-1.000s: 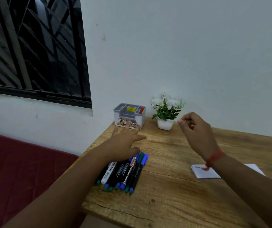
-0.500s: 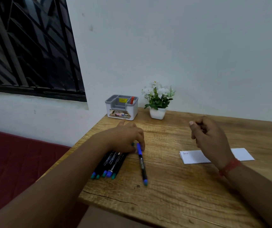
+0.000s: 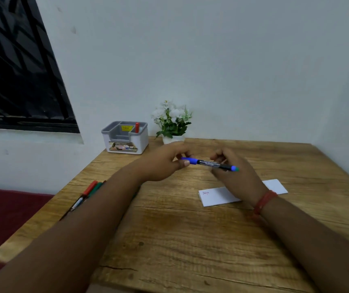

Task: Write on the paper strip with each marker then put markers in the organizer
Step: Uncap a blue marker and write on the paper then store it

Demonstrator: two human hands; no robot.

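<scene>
Organizer left of plant, table rear; paper strip right; markers left edge.

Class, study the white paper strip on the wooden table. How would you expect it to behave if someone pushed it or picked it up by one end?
The paper strip looks thin and lies flat, so it would probably droop if lifted by one end. It seems very light, so a nudge would likely slide it across the smooth wooden table. It appears easy to crease.
</scene>
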